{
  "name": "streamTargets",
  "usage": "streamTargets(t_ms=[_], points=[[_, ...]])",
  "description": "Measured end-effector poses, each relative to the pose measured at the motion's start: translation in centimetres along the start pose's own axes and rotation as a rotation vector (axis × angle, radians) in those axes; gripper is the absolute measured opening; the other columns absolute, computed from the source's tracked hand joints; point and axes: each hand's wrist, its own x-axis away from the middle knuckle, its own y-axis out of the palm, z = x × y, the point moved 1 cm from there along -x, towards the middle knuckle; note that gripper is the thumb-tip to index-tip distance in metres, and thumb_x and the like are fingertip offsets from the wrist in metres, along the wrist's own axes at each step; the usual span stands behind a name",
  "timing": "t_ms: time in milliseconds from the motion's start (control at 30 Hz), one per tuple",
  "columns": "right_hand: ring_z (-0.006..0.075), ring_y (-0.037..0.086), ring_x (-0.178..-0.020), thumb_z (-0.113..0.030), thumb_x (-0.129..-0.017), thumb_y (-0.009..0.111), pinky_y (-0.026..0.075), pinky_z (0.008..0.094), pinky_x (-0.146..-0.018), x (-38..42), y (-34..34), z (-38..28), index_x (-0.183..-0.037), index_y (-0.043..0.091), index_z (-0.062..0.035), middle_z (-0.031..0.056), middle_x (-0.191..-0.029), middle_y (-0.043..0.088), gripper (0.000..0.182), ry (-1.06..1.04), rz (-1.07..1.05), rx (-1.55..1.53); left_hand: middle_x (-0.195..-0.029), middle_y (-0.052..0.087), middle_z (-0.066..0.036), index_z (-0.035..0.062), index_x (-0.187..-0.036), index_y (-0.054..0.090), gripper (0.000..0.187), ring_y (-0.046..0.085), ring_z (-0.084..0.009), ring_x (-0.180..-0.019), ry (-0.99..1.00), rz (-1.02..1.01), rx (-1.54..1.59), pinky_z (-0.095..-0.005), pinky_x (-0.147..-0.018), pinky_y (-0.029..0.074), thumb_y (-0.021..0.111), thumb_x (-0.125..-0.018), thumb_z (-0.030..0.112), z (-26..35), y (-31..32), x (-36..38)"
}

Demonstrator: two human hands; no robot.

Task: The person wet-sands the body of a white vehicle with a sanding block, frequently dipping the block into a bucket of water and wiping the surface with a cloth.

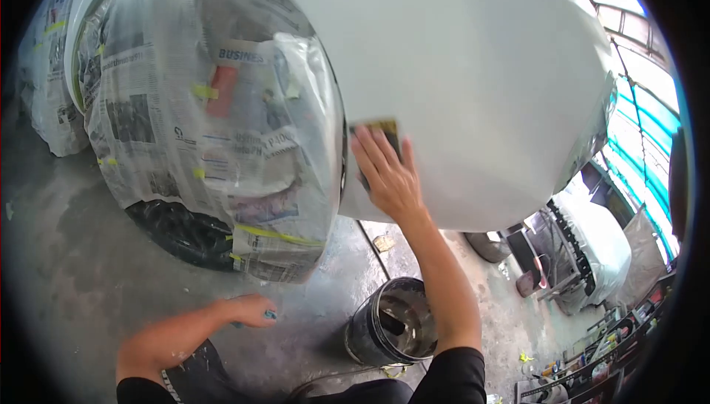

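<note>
My right hand presses a dark sanding pad flat against the white car body panel, close to the wheel arch. My left hand rests low near my knee, fingers curled around a small blue-green thing that I cannot identify. The wheel beside the panel is wrapped in newspaper and clear plastic, held with yellow tape.
A black bucket with murky water stands on the wet concrete floor, just below my right arm. Another masked car sits at the right. Shelves with cans and clutter fill the lower right corner.
</note>
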Motion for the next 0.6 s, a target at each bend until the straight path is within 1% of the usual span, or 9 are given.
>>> streamTargets(t_ms=[67,133,167,233,300,400,467,567,600], points=[[0.0179,0.051,-0.138,-0.016,-0.094,0.060,0.026,0.0576,-0.119,1.3,0.2,0.7,-0.145,0.056,-0.0190,-0.0022,-0.156,0.049,0.050,0.015,-0.004,0.058,-0.099,0.074,-0.016,0.0113,-0.111,0.073,0.037,0.070,-0.0373,-0.093,0.019,0.033,0.011,-0.0460,-0.083,0.054,0.066,-0.088,0.041,-0.4,-0.6,1.2],[0.0179,0.052,-0.138,-0.013,-0.094,0.059,0.024,0.0587,-0.120,-1.0,-1.2,0.8,-0.143,0.057,-0.0203,-0.0021,-0.155,0.050,0.050,0.014,0.014,0.099,-0.100,0.074,-0.016,0.0118,-0.111,0.073,0.037,0.070,-0.0371,-0.094,0.070,0.064,0.023,-0.0458,-0.084,0.054,0.066,-0.088,0.040,-1.6,-0.5,2.1],[0.0196,0.051,-0.138,-0.009,-0.093,0.058,0.026,0.0616,-0.118,-4.1,-1.3,1.2,-0.143,0.057,-0.0198,-0.0013,-0.155,0.049,0.051,0.004,0.109,0.161,-0.100,0.074,-0.017,0.0106,-0.110,0.073,0.038,0.070,-0.0383,-0.095,0.067,0.038,0.044,-0.0464,-0.085,0.054,0.066,-0.088,0.040,-1.9,-0.5,2.1],[0.0206,0.049,-0.139,-0.009,-0.092,0.057,0.028,0.0641,-0.116,-13.3,-4.1,0.6,-0.142,0.057,-0.0174,-0.0006,-0.156,0.048,0.051,-0.001,0.178,0.187,-0.101,0.074,-0.020,0.0082,-0.109,0.073,0.040,0.069,-0.0406,-0.096,0.053,-0.012,0.083,-0.0475,-0.088,0.054,0.064,-0.087,0.040,-2.1,-0.7,2.0],[0.0218,0.048,-0.141,-0.009,-0.093,0.055,0.030,0.0650,-0.115,-18.5,-4.6,0.1,-0.142,0.058,-0.0152,0.0000,-0.157,0.047,0.049,-0.030,0.284,0.133,-0.101,0.074,-0.020,0.0087,-0.109,0.073,0.039,0.069,-0.0402,-0.097,0.040,-0.004,0.089,-0.0474,-0.088,0.054,0.064,-0.087,0.040,-2.0,-1.0,1.8],[0.0219,0.047,-0.141,-0.008,-0.094,0.054,0.031,0.0646,-0.113,-14.4,-4.5,0.4,-0.141,0.058,-0.0145,0.0002,-0.156,0.048,0.047,-0.033,0.127,0.199,-0.101,0.074,-0.019,0.0095,-0.108,0.073,0.038,0.070,-0.0397,-0.097,0.034,0.010,0.145,-0.0473,-0.088,0.054,0.065,-0.086,0.039,-2.2,-1.6,2.7],[0.0220,0.047,-0.142,-0.008,-0.095,0.054,0.034,0.0639,-0.111,-7.7,-1.9,0.8,-0.143,0.056,-0.0148,0.0003,-0.156,0.048,0.048,0.003,0.086,0.193,-0.101,0.074,-0.017,0.0104,-0.109,0.073,0.037,0.070,-0.0375,-0.097,0.059,0.026,0.153,-0.0460,-0.087,0.054,0.065,-0.088,0.039,-2.5,-2.3,3.0],[0.0214,0.047,-0.141,-0.010,-0.094,0.057,0.037,0.0629,-0.110,-10.6,-3.6,1.1,-0.144,0.055,-0.0152,0.0003,-0.155,0.050,0.050,-0.049,0.097,0.270,-0.101,0.075,-0.013,0.0118,-0.111,0.073,0.034,0.071,-0.0333,-0.094,0.095,0.023,0.112,-0.0434,-0.084,0.054,0.065,-0.090,0.037,-3.3,-2.1,3.4],[0.0214,0.048,-0.141,-0.009,-0.094,0.058,0.037,0.0625,-0.110,-14.2,-5.0,0.5,-0.143,0.056,-0.0154,0.0002,-0.154,0.050,0.050,-0.071,0.132,0.273,-0.100,0.075,-0.013,0.0119,-0.111,0.073,0.034,0.071,-0.0330,-0.094,0.109,0.025,0.099,-0.0433,-0.084,0.054,0.065,-0.090,0.037,-3.3,-2.0,3.1]])
